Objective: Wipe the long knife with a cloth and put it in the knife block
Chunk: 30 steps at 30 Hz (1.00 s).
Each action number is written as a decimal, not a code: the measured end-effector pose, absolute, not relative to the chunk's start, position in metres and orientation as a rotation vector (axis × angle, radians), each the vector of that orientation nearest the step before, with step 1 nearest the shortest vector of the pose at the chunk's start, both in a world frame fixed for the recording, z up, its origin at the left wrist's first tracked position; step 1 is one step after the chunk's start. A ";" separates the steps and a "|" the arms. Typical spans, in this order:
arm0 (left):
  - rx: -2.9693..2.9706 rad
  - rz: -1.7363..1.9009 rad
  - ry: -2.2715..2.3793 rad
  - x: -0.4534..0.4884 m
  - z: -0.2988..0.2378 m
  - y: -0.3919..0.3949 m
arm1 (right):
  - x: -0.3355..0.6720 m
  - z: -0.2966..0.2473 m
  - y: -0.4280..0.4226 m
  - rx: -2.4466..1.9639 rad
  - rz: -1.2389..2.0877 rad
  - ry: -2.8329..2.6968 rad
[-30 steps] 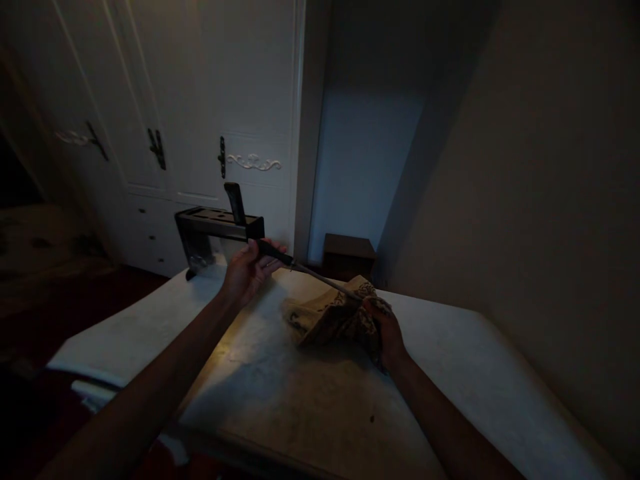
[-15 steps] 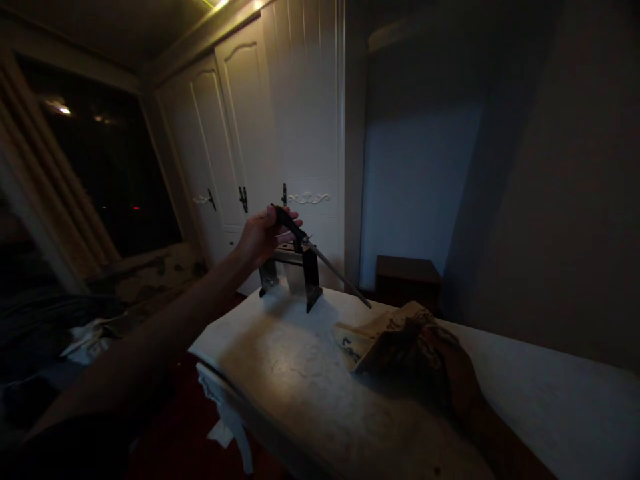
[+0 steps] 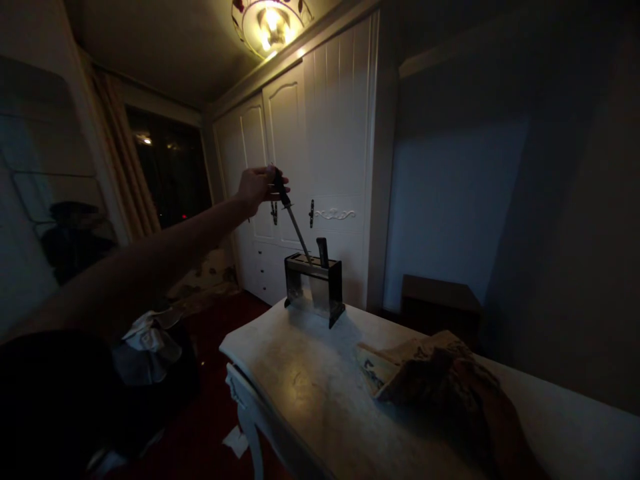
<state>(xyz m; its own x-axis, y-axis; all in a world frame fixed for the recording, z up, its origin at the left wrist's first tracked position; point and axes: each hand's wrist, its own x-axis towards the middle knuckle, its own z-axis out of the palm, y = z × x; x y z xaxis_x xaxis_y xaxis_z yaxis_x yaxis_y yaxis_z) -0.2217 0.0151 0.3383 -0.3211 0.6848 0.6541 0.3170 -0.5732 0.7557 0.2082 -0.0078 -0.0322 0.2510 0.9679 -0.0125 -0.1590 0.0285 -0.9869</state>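
My left hand is closed round the black handle of a sharpening steel, held up above the table. The thin grey rod slants down, its tip at the slotted top of a knife block with black ends; I cannot tell how far inside it reaches. Another black handle, likely a knife's, stands upright in that block. At the lower right, my right hand grips a crumpled patterned cloth over the tabletop. Its fingers are mostly lost in shadow and folds.
The pale table has a carved leg and a rounded front corner. Behind it are a white wardrobe and a low dark cabinet. Light cloth lies at the left. A lit ceiling lamp hangs above.
My left hand has risen and tilted the steel steeper, bringing its tip from over the table to the block's top. The view has shifted left and up. The cloth remains in my right hand.
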 end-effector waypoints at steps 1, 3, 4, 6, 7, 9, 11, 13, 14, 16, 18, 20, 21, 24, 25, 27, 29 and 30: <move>1.658 1.989 1.303 -0.223 0.343 0.018 | 0.208 -0.032 -0.007 -1.218 1.104 -0.911; 1.681 2.010 1.342 -0.224 0.351 0.026 | 0.207 -0.029 -0.008 -1.279 1.112 -0.897; 1.684 2.022 1.363 -0.223 0.354 0.031 | 0.207 -0.027 -0.009 -1.288 1.097 -0.897; 1.677 2.044 1.407 -0.221 0.358 0.040 | 0.205 -0.021 -0.011 -1.285 1.078 -0.898; 1.670 2.053 1.427 -0.220 0.359 0.045 | 0.204 -0.019 -0.012 -1.284 1.080 -0.896; 1.659 2.068 1.459 -0.215 0.359 0.054 | 0.202 -0.015 -0.015 -1.279 1.090 -0.899; 1.666 2.069 1.479 -0.210 0.358 0.062 | 0.201 -0.014 -0.017 -1.259 1.104 -0.913; 1.679 2.062 1.497 -0.204 0.356 0.070 | 0.201 -0.013 -0.018 -1.246 1.126 -0.900; 1.684 2.057 1.506 -0.202 0.355 0.075 | 0.200 -0.012 -0.018 -1.249 1.139 -0.881; 1.686 2.052 1.525 -0.199 0.352 0.083 | 0.200 -0.012 -0.018 -1.259 1.165 -0.858; 1.681 2.056 1.540 -0.197 0.350 0.091 | 0.200 -0.012 -0.017 -1.251 1.183 -0.876; 1.678 2.062 1.550 -0.197 0.348 0.098 | 0.201 -0.012 -0.016 -1.241 1.196 -0.894; 1.677 2.060 1.556 -0.197 0.348 0.101 | 0.202 -0.013 -0.016 -1.242 1.201 -0.898; 1.670 2.047 1.596 -0.197 0.345 0.106 | 0.203 -0.014 -0.015 -1.283 1.178 -0.882; 1.670 2.044 1.606 -0.196 0.344 0.107 | 0.204 -0.014 -0.015 -1.312 1.166 -0.875; 1.669 2.051 1.606 -0.197 0.342 0.110 | 0.204 -0.014 -0.013 -1.366 1.150 -0.864; 1.663 2.069 1.586 -0.198 0.340 0.113 | 0.205 -0.014 -0.012 -1.370 1.129 -0.884; 1.659 2.077 1.581 -0.199 0.339 0.114 | 0.205 -0.014 -0.011 -1.357 1.118 -0.901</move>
